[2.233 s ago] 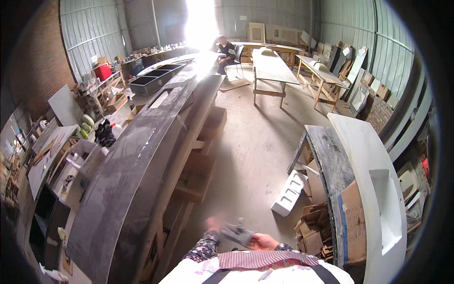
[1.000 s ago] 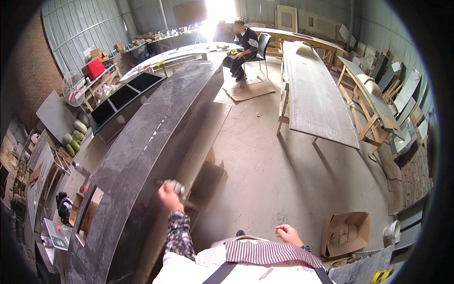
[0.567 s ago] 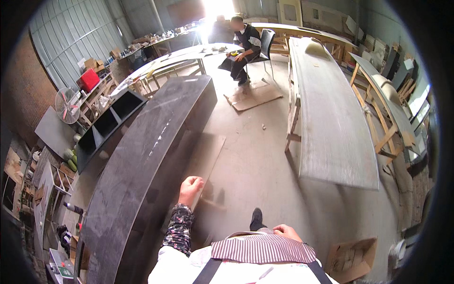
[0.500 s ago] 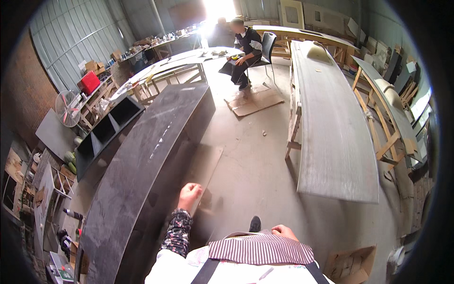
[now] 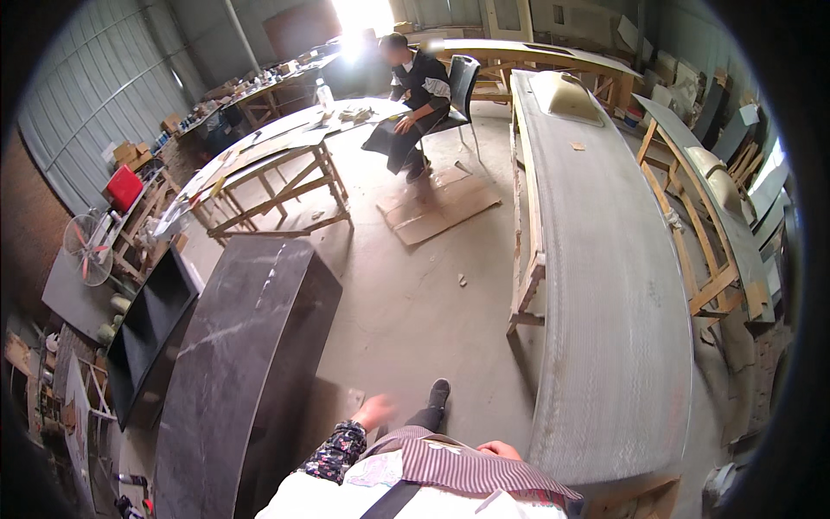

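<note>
Nearest, the blurred left hand [image 5: 373,410], finger spread impossible to tell, swings just beside the dark curved panel's [image 5: 251,363] near right edge, the right hand [image 5: 500,449] loosely curled and empty at the apron, and a seated person [image 5: 413,95] far beyond.

One head-worn fisheye looks steeply down over the wearer's chest, across workshop floor [image 5: 406,303], hands near the lower edge.

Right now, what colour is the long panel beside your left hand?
Glossy black panel with faint pale streaks, head view.
</note>
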Demonstrator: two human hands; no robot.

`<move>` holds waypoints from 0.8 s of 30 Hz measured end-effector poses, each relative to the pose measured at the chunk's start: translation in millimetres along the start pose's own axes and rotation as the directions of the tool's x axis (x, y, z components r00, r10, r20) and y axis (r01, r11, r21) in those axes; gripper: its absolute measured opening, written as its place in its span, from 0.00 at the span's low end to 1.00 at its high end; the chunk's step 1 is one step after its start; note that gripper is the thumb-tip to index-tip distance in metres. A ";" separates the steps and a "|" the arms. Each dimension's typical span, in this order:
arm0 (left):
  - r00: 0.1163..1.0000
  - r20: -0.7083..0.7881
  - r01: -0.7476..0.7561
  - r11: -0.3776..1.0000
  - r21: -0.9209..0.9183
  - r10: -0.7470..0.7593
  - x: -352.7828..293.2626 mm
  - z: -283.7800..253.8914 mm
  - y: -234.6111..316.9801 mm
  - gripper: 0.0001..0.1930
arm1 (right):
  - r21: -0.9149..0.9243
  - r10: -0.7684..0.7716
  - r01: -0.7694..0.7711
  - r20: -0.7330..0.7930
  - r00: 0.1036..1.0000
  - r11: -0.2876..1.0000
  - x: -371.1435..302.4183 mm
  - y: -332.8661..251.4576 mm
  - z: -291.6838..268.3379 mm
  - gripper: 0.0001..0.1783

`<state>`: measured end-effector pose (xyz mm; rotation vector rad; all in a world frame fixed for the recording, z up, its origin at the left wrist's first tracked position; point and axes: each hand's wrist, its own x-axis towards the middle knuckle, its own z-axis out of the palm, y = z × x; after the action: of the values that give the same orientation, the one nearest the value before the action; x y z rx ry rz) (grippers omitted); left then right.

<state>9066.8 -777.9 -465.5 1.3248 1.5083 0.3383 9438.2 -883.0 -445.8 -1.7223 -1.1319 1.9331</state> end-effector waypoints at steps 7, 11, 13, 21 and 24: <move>0.983 -0.009 -0.176 0.949 0.262 0.185 188.7 -31.4 107.4 0.18 | 0.073 0.037 -0.017 -0.280 0.959 0.997 78.0 -115.3 -53.7 0.20; 0.948 0.196 -0.245 0.968 -0.047 0.249 270.4 -36.4 176.3 0.18 | -0.066 0.040 -0.056 -0.222 0.974 0.996 121.6 -190.5 -85.9 0.22; 0.942 0.191 -0.263 0.961 -0.090 0.276 299.2 -41.1 197.0 0.18 | -0.030 0.078 -0.085 -0.200 0.977 0.996 142.9 -215.9 -101.5 0.22; 0.946 0.315 -0.174 0.941 0.292 0.078 420.9 -94.7 200.3 0.20 | -0.052 -0.019 0.007 -0.242 0.970 0.999 286.8 -302.8 -190.3 0.18; 0.984 0.173 -0.016 0.932 0.361 -0.050 468.7 -135.5 199.9 0.22 | 0.006 -0.035 0.038 -0.212 0.977 0.999 355.3 -354.1 -232.2 0.17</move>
<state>9143.1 -257.0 -495.3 1.5819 1.4723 -0.0777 9482.4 -332.3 -425.5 -1.8373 -1.0658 1.6834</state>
